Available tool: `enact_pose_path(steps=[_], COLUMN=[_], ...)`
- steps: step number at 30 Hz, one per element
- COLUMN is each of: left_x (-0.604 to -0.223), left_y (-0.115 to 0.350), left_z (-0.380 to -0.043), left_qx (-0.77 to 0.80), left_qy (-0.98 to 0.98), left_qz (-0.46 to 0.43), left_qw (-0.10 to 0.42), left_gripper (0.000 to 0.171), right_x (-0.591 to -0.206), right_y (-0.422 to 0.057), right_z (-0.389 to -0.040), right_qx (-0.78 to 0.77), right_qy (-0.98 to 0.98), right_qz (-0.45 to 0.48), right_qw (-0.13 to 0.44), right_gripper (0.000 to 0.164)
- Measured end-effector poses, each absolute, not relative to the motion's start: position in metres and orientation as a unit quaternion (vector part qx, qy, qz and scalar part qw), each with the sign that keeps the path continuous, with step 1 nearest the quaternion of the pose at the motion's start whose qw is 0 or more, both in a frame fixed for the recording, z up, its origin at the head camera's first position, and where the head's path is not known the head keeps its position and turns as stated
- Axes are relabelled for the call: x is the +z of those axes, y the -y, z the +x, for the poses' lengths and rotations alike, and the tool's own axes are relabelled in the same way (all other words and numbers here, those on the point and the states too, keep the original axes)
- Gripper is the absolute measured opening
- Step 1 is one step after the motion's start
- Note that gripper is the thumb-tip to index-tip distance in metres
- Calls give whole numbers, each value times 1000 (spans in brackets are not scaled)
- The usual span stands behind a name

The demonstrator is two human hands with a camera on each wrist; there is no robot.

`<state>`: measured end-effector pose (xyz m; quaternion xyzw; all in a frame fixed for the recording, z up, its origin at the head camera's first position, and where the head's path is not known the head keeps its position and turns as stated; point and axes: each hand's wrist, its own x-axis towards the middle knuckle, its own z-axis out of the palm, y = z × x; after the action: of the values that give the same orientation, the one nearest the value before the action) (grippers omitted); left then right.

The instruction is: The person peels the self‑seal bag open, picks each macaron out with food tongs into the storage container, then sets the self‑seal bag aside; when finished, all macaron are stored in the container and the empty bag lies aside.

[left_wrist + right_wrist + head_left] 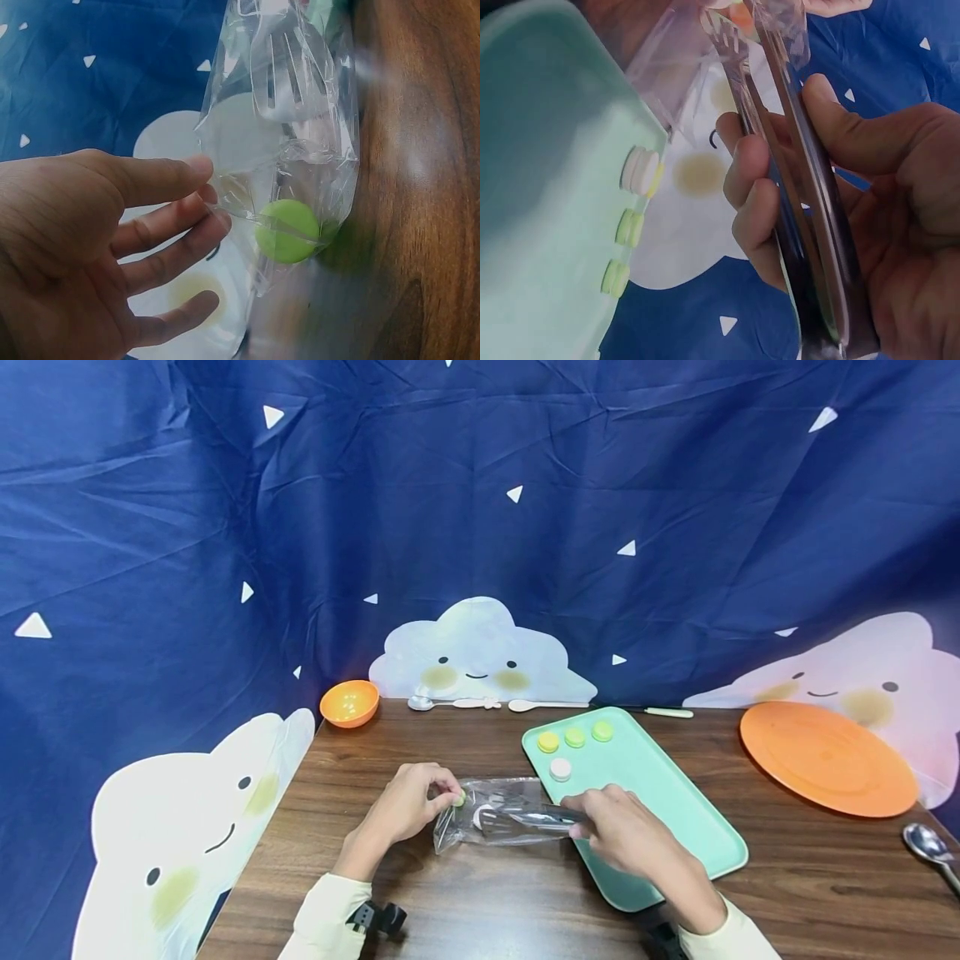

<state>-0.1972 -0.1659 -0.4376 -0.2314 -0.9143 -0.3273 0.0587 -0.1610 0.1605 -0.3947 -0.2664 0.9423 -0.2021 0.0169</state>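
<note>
My left hand (pixel 411 800) pinches the edge of a clear plastic bag (pixel 510 789) between thumb and fingertips. Through the film in the left wrist view shows a green macaron (pixel 287 230) near the pinched end. Metal tongs (pixel 799 150) are gripped in my right hand (pixel 626 829), thumb on one arm and curled fingers on the other. Their slotted tips (pixel 289 82) reach inside the bag, apart from the green macaron. Beside the bag lies a mint-green tray (pixel 660 793), partly under my right hand. It carries a white macaron (pixel 560 769), a yellow one (pixel 548 742) and two green ones (pixel 602 731).
An orange bowl (pixel 349 703) stands at the back left corner. Along the back edge lie a white spoon (pixel 547 705) and other utensils. To the right are a large orange plate (pixel 828 760) and a metal spoon (pixel 926 843). A blue cloud-print curtain (pixel 480 527) hangs behind the table.
</note>
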Motion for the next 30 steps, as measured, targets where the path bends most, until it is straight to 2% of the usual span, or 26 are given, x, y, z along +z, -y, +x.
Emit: enact_pose_path(steps=[8, 13, 19, 25, 28, 30], left_x=[-439, -439, -439, -441, -443, -445], left_y=[166, 165, 163, 162, 163, 164], left_z=[-199, -198, -197, -198, -199, -200], left_qx=[-329, -331, -335, -333, -321, -313], left_qy=[914, 914, 911, 910, 913, 915], left_qz=[-232, -229, -235, -242, -243, -242], left_qw=[54, 51, 54, 59, 73, 81], left_gripper=[7, 8, 7, 9, 10, 9], right_x=[-387, -392, -409, -428, -435, -438], right_y=[-173, -174, -155, -133, -125, -121], right_z=[-163, -165, -170, -171, -170, -169], right_qx=[-206, -204, -203, -197, -194, -187], right_qy=[-945, -945, -946, -955, -951, -949], right_qz=[-255, -257, -251, -221, -231, -241], right_qw=[-1, 4, -13, -36, -63, -82], right_gripper=[24, 18, 15, 22, 13, 15])
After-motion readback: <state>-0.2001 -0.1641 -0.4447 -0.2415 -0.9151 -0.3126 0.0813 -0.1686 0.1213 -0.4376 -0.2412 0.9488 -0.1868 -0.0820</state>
